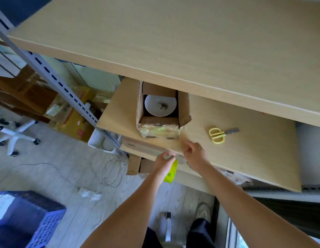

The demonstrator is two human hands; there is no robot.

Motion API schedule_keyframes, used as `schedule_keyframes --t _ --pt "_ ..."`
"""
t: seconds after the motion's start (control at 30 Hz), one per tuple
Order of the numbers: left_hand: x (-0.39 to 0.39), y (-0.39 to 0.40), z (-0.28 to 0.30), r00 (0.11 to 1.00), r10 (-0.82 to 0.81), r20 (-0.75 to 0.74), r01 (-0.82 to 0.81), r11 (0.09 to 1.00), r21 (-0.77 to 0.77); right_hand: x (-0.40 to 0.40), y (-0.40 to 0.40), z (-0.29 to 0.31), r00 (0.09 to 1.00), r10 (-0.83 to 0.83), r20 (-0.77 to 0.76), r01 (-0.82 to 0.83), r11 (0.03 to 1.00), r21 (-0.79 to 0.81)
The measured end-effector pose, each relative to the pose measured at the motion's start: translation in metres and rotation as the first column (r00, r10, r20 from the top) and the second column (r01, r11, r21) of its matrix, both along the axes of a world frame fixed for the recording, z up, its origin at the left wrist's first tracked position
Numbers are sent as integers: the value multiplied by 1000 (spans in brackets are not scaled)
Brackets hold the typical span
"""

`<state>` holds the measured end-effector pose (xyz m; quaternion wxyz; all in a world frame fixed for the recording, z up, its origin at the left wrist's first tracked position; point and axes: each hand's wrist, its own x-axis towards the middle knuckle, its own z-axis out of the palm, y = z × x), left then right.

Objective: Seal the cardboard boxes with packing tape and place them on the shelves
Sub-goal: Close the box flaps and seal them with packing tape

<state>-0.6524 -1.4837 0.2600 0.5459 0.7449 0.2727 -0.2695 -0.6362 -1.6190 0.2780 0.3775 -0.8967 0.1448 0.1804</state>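
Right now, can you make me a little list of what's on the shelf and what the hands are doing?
box: open brown cardboard box on the wooden shelf, flaps up
inside: white round bowl
tape: clear tape on the box's near side
left hand: holds yellow-green tape roll
right hand: pinches the pulled tape end, it seems
scissors: yellow-handled scissors lying right of the box

Soft daylight is filling the scene pretty evenly, shadows are staying faint, wide-angle distortion is bending the edges, and everything's looking slightly blurry overall.
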Motion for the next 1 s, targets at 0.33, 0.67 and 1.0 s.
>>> schedule_keyframes --t 0.33,0.67,1.0 --pt "11 -2 32 987 9 -161 -9 1000 2 -17 9 0 956 -196 -218 197 980 -20" --pt "17 -4 59 978 24 -209 -21 1000 14 -1 37 9 675 -400 -620 715 562 416" --pt "3 3 101 984 112 -141 -125 988 -86 8 42 42 746 -484 -457 665 571 481"
